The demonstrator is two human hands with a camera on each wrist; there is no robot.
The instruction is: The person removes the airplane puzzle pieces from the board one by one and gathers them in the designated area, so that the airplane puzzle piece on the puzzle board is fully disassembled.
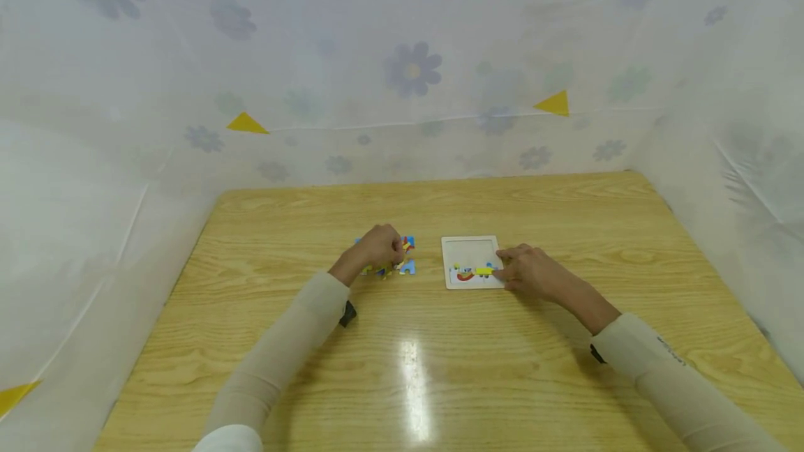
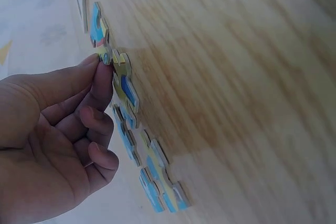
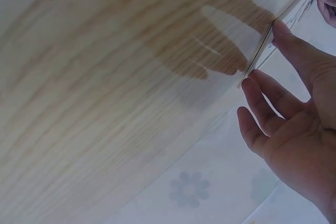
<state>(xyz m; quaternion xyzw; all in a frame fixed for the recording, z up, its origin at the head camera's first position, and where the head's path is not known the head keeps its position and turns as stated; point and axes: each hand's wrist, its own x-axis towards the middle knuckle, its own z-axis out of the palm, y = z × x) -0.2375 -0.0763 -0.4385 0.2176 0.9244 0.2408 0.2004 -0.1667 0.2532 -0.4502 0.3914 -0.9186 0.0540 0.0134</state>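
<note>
My left hand [image 1: 379, 246] is over a group of jigsaw pieces [image 1: 407, 268] left of the tray. Its thumb and index finger pinch one jigsaw piece [image 2: 100, 29], blue with yellow and red, close to the tabletop. More jigsaw pieces [image 2: 126, 85] lie below that hand, partly hidden by it in the head view. My right hand [image 1: 532, 270] touches the right edge of a square, pale-framed puzzle tray [image 1: 471, 238] with fingers spread. The thumb [image 3: 283, 29] and fingertips meet that edge apart from each other. Small red and yellow pictures [image 1: 482, 271] show along the tray's near side.
Both hands work above a wood-grain table [image 1: 502, 382], with a bright light reflection near the front. A pale flowered curtain [image 1: 352, 89] surrounds its back and sides. Yellow triangles [image 1: 554, 104] mark the curtain.
</note>
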